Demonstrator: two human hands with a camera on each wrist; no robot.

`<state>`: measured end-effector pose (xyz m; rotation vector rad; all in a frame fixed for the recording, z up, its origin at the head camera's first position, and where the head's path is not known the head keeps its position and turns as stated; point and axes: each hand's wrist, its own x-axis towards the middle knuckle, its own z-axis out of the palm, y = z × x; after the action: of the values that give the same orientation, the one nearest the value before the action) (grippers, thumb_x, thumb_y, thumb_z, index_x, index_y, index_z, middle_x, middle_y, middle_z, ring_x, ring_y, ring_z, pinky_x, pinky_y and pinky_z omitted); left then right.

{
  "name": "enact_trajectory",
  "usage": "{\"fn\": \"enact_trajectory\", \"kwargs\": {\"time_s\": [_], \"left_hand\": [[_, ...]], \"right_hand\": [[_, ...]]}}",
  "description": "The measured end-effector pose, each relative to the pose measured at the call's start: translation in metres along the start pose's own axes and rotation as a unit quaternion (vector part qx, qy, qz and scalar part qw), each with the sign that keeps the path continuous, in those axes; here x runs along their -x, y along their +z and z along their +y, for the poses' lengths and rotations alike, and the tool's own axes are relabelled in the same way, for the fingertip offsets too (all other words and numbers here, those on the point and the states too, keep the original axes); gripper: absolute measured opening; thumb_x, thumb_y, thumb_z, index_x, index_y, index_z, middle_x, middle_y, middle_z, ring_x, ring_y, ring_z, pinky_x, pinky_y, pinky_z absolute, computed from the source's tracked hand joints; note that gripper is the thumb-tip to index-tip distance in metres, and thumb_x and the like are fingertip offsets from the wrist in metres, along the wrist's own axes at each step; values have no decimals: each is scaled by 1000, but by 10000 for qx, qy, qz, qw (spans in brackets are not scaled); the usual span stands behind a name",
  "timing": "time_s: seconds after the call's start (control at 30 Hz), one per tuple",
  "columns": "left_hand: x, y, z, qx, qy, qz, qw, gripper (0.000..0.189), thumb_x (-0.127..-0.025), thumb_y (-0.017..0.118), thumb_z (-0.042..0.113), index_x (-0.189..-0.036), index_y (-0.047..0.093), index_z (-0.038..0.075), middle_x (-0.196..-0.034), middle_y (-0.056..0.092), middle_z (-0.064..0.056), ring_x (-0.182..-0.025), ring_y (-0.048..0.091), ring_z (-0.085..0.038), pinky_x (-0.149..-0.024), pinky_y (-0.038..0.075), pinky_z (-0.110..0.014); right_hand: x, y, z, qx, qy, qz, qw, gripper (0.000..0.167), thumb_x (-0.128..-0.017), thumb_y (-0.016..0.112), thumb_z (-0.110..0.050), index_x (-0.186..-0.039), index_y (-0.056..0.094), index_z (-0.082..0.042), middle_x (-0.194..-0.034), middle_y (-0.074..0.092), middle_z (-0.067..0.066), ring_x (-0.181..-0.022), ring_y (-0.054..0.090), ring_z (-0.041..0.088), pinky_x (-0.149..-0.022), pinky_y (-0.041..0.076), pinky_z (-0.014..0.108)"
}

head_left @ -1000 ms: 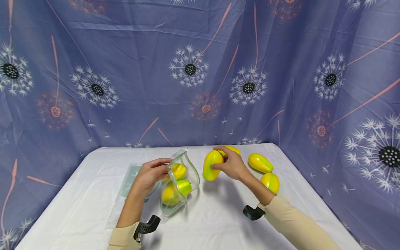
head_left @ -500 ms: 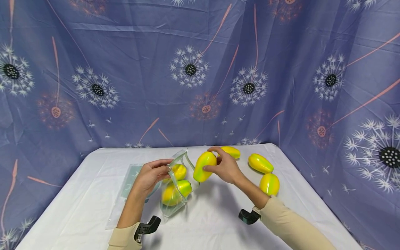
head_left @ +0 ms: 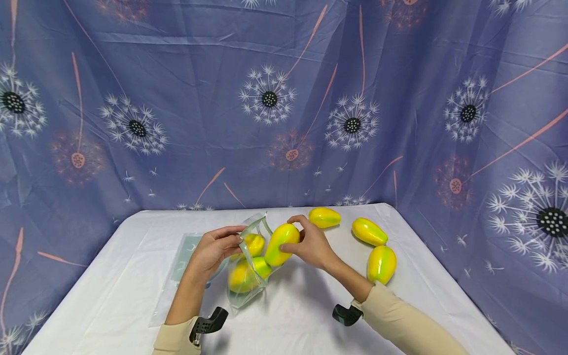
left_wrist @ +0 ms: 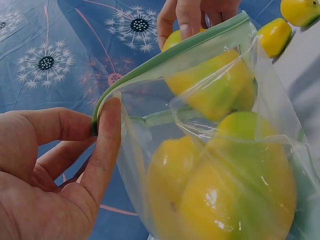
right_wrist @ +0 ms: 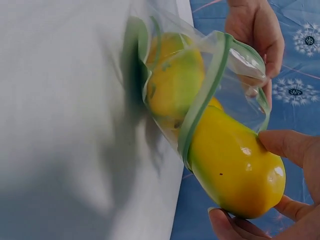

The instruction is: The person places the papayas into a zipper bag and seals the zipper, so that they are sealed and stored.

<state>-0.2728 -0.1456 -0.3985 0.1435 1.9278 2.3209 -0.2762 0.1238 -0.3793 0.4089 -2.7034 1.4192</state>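
Observation:
Between thumb and fingers, my left hand (head_left: 215, 249) pinches the green-edged mouth of a clear zip bag (left_wrist: 135, 112). Inside the bag lie two yellow-green papayas, one nearer the front (left_wrist: 240, 185) and another behind it (left_wrist: 165, 170). My right hand (head_left: 312, 246) grips a third papaya (right_wrist: 240, 170) by its wide end, thumb on one side and fingers on the other. In the right wrist view, that papaya's far end is within the bag's green rim (right_wrist: 205, 100), while the wide end is outside.
Three loose papayas lie on the white cloth at the back right: one at the rear (head_left: 324, 217), one farther right (head_left: 369, 231), one nearer (head_left: 381, 265). A flat clear sheet with a teal panel (head_left: 183, 259) lies left, partly under my left arm. A patterned blue curtain (head_left: 213, 123) hangs behind.
My right hand has carried its papaya left and slightly down, from beside the bag into its mouth. The left hand and bag have hardly moved.

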Motion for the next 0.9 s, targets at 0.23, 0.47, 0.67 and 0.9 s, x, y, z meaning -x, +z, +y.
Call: {"fn": "enact_trajectory", "kwargs": {"time_s": [0.23,0.47,0.67,0.9], "left_hand": [[0,1,-1,161,37,-128,9998,42,-97,57,-5,-137,53,-16,-99,71,-3,-82,68,-12,-78,62,-27],[-1,2,-1,180,29,-94,9998,42,-96,58,-5,-136,54,-15,-96,70,-2,-79,67,-12,-77,62,-27],[-1,3,-2,190,9,-127,9997,41,-96,58,-5,-136,55,-15,-98,71,-3,-80,68,-12,-78,62,-26],[-2,5,-2,169,55,-118,9998,40,-96,58,-5,-135,56,-15,-96,71,-3,-80,69,-12,-78,62,-27]], "right_hand": [[4,6,2,38,-31,-39,10000,62,-75,89,-28,-128,58,-19,-86,67,4,-72,60,18,-61,52,31],[6,12,3,103,60,-189,9997,64,-76,88,-32,-129,54,-20,-83,67,4,-72,61,17,-60,51,31],[7,17,3,77,60,-279,9996,65,-76,88,-32,-129,53,-20,-84,69,7,-72,62,17,-60,52,31],[7,23,3,87,75,-410,9991,65,-76,88,-33,-128,52,-19,-84,69,6,-73,63,16,-60,52,30]]}}
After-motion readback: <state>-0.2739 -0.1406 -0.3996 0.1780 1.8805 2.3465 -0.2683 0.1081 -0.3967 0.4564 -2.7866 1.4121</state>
